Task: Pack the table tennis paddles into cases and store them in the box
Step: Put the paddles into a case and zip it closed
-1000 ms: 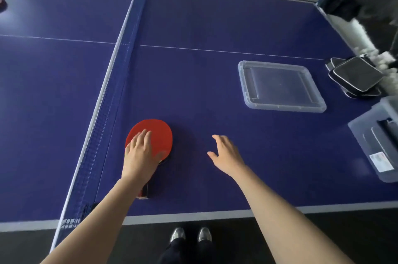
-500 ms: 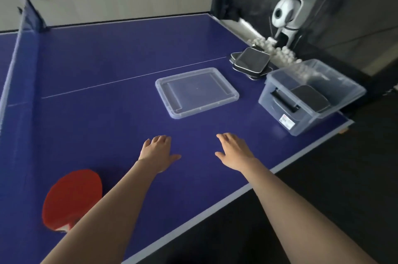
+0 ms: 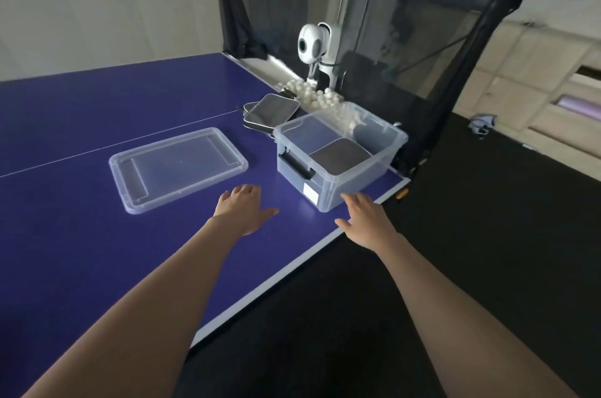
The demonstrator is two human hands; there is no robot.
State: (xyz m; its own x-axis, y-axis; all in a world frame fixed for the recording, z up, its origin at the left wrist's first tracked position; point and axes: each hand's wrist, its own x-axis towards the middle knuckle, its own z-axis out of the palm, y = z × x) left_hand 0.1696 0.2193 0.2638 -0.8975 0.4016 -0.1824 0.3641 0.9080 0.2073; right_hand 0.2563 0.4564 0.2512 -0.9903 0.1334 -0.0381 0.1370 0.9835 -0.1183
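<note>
Over the blue bench: both hands spread, holding nothing, left hand, right hand near clear box; lid alongside.

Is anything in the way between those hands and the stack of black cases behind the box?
Yes: the clear box sits between the right hand and the stacked cases. The left hand has bare table ahead.

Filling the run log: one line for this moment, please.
left hand: open, empty | right hand: open, by box | box: lid off, case inside | spare cases behind box
</note>
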